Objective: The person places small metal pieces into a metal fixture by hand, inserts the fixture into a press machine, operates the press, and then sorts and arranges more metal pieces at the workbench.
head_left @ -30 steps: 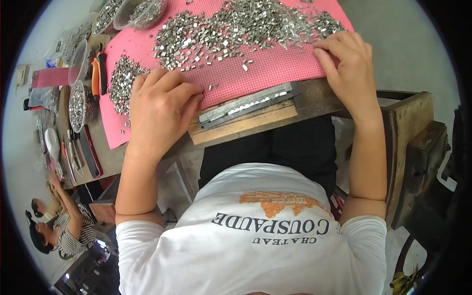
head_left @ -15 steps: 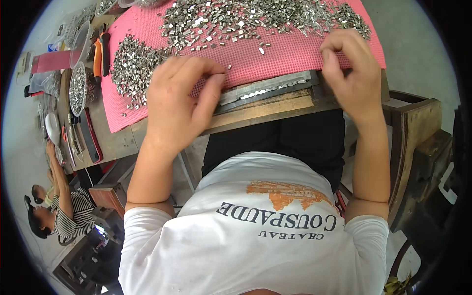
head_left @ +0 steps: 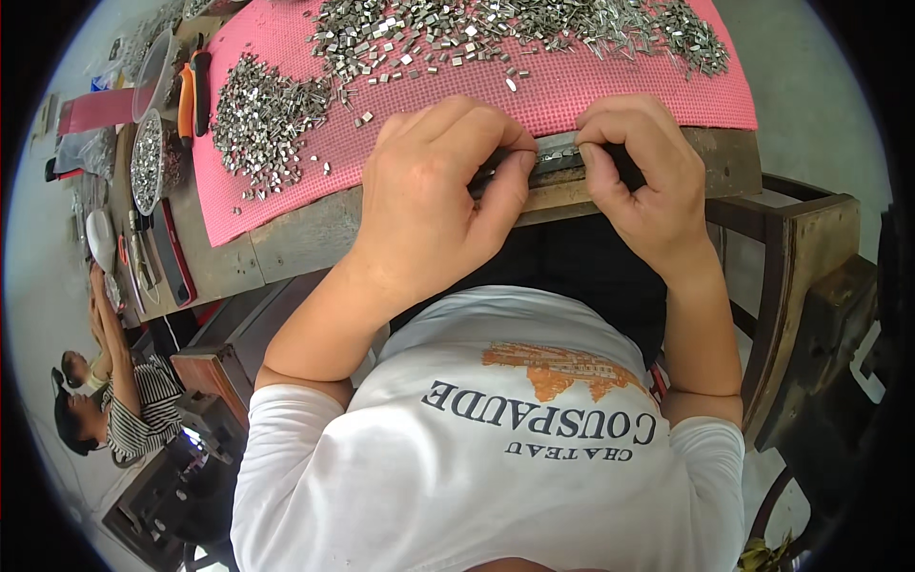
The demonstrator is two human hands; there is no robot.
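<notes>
A grey metal strip (head_left: 556, 157) with a row of small shiny pieces along it lies at the near edge of the bench, largely covered by my hands. Over its left part is my left hand (head_left: 440, 191), thumb and forefinger brought together at the strip. My right hand (head_left: 650, 176) is at the right part, its thumb and fingertips pinched close to the strip. What sits between the fingertips of either hand is too small or hidden. Beyond them, a pink mesh mat (head_left: 419, 91) carries a wide heap of small silvery metal pieces (head_left: 410, 43).
A second pile of metal pieces (head_left: 262, 124) lies on the mat's left. Orange-and-black pliers (head_left: 194, 95) and a clear tub of parts (head_left: 152, 162) stand left of it. A wooden stool-like frame (head_left: 810, 224) is at right; another person (head_left: 129, 410) works at far left.
My left hand has moved right and my right hand left, so they are closer together over the strip. Less of the row of shiny pieces shows now.
</notes>
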